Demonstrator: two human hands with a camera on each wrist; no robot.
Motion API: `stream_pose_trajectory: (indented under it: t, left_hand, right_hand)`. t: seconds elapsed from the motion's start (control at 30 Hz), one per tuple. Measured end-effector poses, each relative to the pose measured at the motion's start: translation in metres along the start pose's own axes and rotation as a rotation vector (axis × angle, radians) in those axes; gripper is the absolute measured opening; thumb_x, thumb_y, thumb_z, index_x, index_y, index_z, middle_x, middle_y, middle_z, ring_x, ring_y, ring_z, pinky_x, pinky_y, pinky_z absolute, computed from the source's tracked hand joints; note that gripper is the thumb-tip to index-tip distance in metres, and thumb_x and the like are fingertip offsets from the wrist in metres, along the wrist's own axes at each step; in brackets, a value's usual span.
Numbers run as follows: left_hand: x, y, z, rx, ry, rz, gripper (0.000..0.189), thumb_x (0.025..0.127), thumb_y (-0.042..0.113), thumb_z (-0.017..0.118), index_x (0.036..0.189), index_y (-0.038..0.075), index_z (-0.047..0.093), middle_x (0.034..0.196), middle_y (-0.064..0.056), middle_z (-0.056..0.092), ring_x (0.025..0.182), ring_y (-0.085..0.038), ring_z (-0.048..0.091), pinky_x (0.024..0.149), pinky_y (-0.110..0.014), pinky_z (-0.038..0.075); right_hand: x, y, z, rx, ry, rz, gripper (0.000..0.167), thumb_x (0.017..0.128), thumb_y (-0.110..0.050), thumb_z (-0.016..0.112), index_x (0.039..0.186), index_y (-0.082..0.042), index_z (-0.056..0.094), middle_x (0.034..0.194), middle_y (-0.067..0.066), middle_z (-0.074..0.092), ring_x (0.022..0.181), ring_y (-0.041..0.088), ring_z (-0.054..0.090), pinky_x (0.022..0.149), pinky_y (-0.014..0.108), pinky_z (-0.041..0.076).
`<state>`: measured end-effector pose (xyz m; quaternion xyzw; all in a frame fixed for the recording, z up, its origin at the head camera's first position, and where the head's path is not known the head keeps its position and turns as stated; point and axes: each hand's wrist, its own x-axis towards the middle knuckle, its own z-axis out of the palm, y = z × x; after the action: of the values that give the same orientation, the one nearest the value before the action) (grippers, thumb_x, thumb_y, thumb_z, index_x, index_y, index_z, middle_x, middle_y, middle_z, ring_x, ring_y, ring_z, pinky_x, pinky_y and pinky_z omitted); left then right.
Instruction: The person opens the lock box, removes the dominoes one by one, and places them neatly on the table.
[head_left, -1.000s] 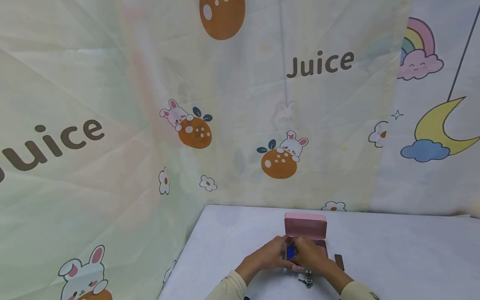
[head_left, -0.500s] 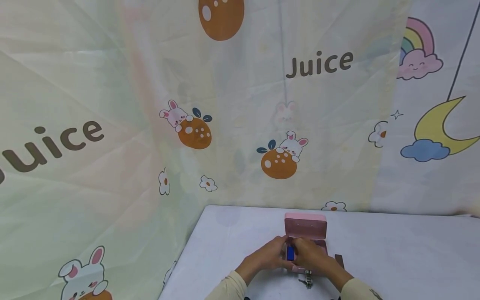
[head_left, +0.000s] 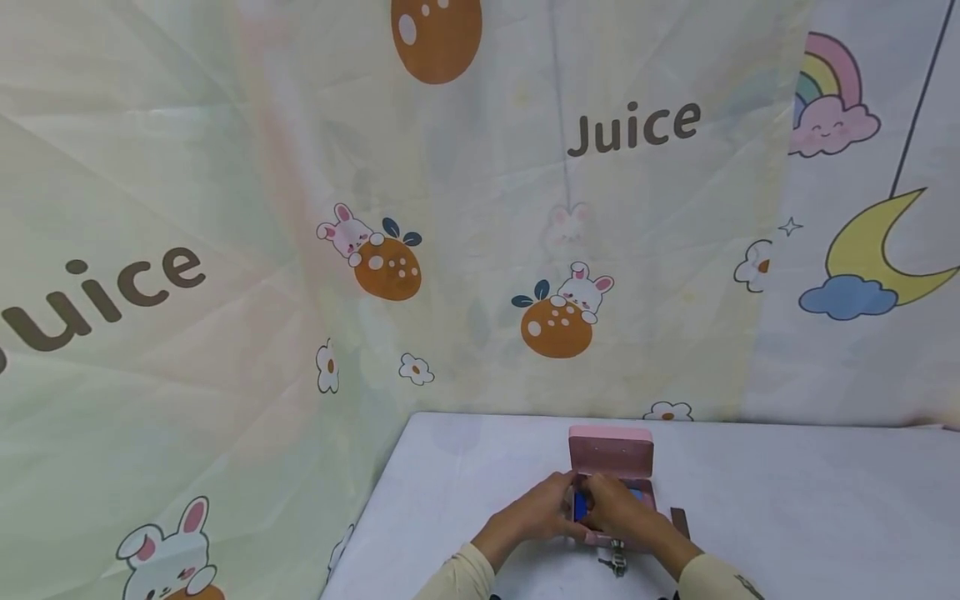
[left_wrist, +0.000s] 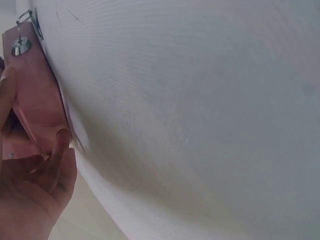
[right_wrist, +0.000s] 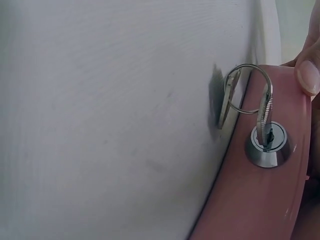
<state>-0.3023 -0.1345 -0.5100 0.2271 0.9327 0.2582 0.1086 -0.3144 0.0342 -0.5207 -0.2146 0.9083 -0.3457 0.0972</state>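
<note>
A pink metal cash box lies on the table, its lid raised at the back. My left hand grips the box's left end; the left wrist view has its fingers bent against the corner. My right hand reaches into the box, fingertips down beside a blue object in the left part. Those fingertips are hidden, and I cannot tell whether they pinch anything. A key sits in the front lock, with a second key on the same ring.
A small dark brown flat piece lies just right of the box, near my right forearm. The white-covered table meets a printed curtain at its back and left. A lighter blue bit shows inside the box.
The blue object looked more exposed half a second ago and is partly covered again by my right fingers. A lighter blue bit now shows behind the right hand. My left hand keeps its place.
</note>
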Motion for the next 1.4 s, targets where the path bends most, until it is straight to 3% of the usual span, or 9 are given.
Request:
stream_pose_trajectory:
  t: [0.23, 0.37, 0.57, 0.97, 1.4]
  left_hand:
    - [0.001, 0.003, -0.002, -0.016, -0.001, 0.009, 0.091, 0.079, 0.036, 0.086, 0.153, 0.021, 0.038, 0.137, 0.001, 0.056, 0.120, -0.006, 0.053, 0.105, -0.029, 0.047]
    - [0.002, 0.001, 0.000, -0.034, -0.012, -0.025, 0.092, 0.078, 0.036, 0.087, 0.154, 0.023, 0.037, 0.133, 0.003, 0.057, 0.113, -0.004, 0.053, 0.102, -0.029, 0.049]
    - [0.002, -0.001, 0.003, -0.027, -0.006, -0.053, 0.093, 0.078, 0.038, 0.087, 0.154, 0.026, 0.036, 0.135, 0.002, 0.056, 0.116, -0.005, 0.053, 0.104, -0.032, 0.049]
    - [0.006, -0.009, 0.007, -0.050, 0.012, 0.022, 0.092, 0.076, 0.039, 0.088, 0.152, 0.033, 0.036, 0.139, 0.004, 0.055, 0.125, -0.007, 0.052, 0.107, -0.034, 0.048]
    - [0.006, -0.010, 0.008, -0.041, 0.015, 0.019, 0.091, 0.076, 0.039, 0.088, 0.151, 0.032, 0.038, 0.138, 0.004, 0.056, 0.126, -0.008, 0.052, 0.107, -0.034, 0.047]
  right_hand:
    - [0.000, -0.003, -0.004, 0.007, -0.018, 0.044, 0.038, 0.077, 0.004, 0.080, 0.112, -0.005, 0.067, 0.080, 0.001, 0.058, 0.075, 0.017, 0.054, 0.067, 0.033, 0.047]
    - [0.000, -0.001, -0.002, -0.015, -0.014, 0.025, 0.038, 0.077, 0.005, 0.080, 0.111, -0.005, 0.067, 0.083, 0.000, 0.061, 0.077, 0.018, 0.055, 0.069, 0.035, 0.048]
    - [-0.001, 0.002, 0.001, -0.018, 0.009, -0.028, 0.040, 0.076, 0.006, 0.079, 0.113, -0.005, 0.067, 0.081, 0.000, 0.058, 0.074, 0.016, 0.053, 0.065, 0.031, 0.045]
    - [-0.003, 0.007, 0.001, -0.005, 0.009, -0.098, 0.033, 0.077, 0.002, 0.080, 0.107, -0.004, 0.068, 0.075, -0.001, 0.055, 0.069, 0.014, 0.051, 0.058, 0.025, 0.042]
    - [-0.006, 0.008, -0.005, 0.005, 0.004, -0.144, 0.032, 0.079, -0.001, 0.080, 0.109, -0.002, 0.068, 0.079, 0.000, 0.058, 0.074, 0.016, 0.053, 0.063, 0.028, 0.045]
